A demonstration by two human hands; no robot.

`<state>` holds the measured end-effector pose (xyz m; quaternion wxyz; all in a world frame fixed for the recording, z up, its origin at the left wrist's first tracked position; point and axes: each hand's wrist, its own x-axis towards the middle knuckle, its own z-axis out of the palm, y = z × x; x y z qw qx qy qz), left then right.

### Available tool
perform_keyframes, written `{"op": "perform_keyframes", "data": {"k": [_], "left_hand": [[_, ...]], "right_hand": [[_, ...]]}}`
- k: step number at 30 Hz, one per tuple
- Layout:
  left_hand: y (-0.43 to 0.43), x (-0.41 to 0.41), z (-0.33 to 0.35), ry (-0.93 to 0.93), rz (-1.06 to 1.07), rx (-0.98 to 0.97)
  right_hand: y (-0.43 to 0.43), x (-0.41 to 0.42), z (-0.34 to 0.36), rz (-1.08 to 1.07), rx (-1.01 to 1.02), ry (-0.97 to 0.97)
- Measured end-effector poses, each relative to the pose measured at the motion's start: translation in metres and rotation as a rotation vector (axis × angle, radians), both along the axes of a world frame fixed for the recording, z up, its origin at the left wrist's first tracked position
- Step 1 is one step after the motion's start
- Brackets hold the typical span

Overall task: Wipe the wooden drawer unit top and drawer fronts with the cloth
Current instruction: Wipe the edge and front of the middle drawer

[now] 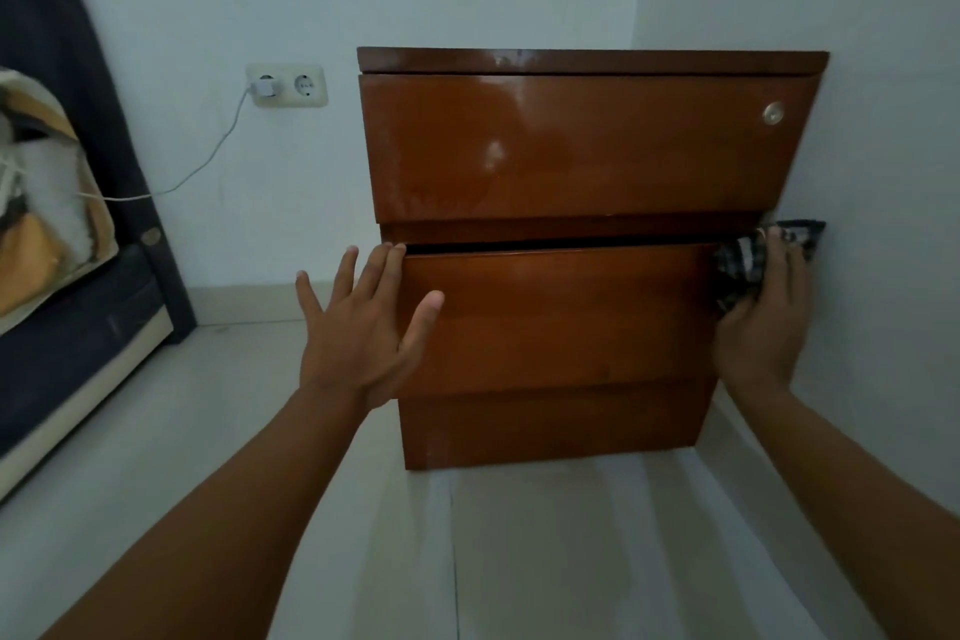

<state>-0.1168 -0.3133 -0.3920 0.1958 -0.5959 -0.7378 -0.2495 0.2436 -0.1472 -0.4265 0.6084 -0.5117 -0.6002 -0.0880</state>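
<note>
A glossy brown wooden drawer unit (582, 151) stands on the floor in a corner, with a round lock on its top drawer front. The middle drawer (561, 317) sits slightly pulled out, a dark gap above it. My left hand (358, 327) is spread flat, fingertips and thumb resting on the left edge of that drawer front. My right hand (761, 317) presses a dark checked cloth (753, 257) against the drawer's right edge, close to the right wall. Part of the cloth is hidden under my fingers.
A wall socket (287, 85) with a white plug and cable is left of the unit. A dark bed frame with bedding (47, 234) fills the left side. The right wall (883, 172) runs close beside the unit. Pale floor tiles (467, 535) lie in front.
</note>
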Motion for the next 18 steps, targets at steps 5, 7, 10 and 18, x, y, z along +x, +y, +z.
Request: {"op": "perform_keyframes", "data": {"k": [5, 7, 10, 18], "left_hand": [[-0.001, 0.001, 0.004, -0.056, -0.028, 0.008], [-0.002, 0.002, 0.005, -0.07, -0.032, 0.01], [0.0, 0.003, 0.005, -0.063, -0.025, 0.011], [0.002, 0.004, -0.001, -0.04, -0.002, 0.036]], "right_hand": [[-0.083, -0.126, -0.036, 0.281, 0.101, -0.225], [-0.103, -0.178, -0.056, 0.361, 0.098, -0.385], [-0.115, -0.244, -0.081, 0.365, 0.045, -0.548], [-0.089, -0.23, -0.103, 0.217, -0.109, -0.628]]}}
